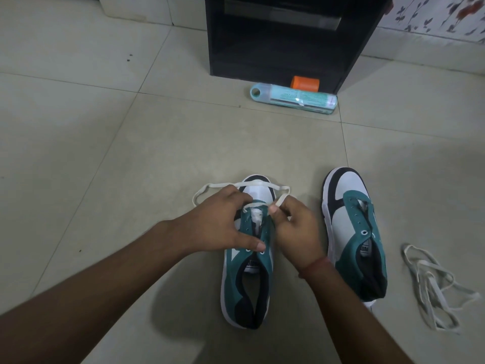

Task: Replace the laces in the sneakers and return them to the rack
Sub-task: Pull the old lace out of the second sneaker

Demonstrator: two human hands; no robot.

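Observation:
Two green, white and black sneakers stand on the tiled floor, toes pointing away from me. On the left sneaker a white lace runs across the lowest eyelets and loops over the toe. My left hand rests on this sneaker's left side with curled fingers at the lace, thumb near an upper eyelet. My right hand pinches the lace's other end by the right eyelets. The right sneaker has no lace. A second white lace lies loose on the floor at the right.
A black shoe rack stands ahead with dark shelves. In front of it a pale teal tube lies on the floor beside an orange block. A floral wall panel is at the far right.

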